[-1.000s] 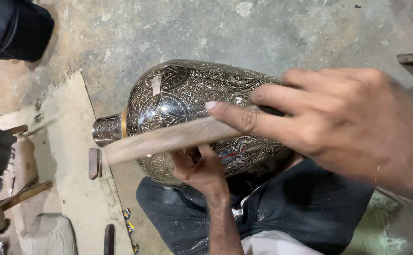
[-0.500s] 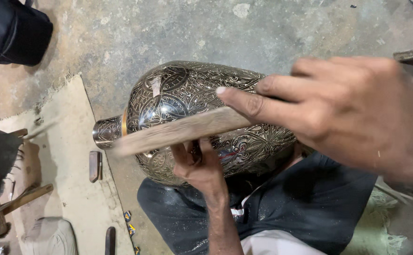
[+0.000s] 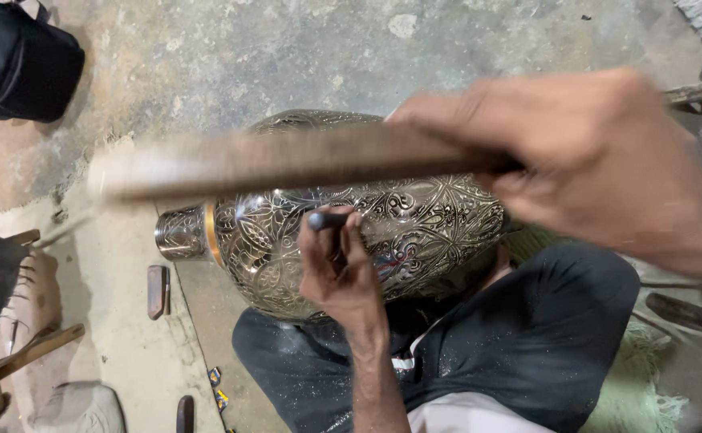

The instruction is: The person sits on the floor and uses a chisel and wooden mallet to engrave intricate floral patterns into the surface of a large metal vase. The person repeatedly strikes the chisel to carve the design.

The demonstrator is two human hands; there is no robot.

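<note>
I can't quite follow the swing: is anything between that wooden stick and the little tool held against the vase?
Nothing visible. The wooden stick, blurred in the right hand, is raised above the punch that the left hand holds against the engraved vase; only open air lies between.

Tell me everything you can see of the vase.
The vase is dark, shiny metal, engraved all over with floral patterns. It lies on its side across the person's lap, its narrow neck with a gold band pointing left. The left hand presses a small punch against it; a blurred wooden stick crosses above.
</note>
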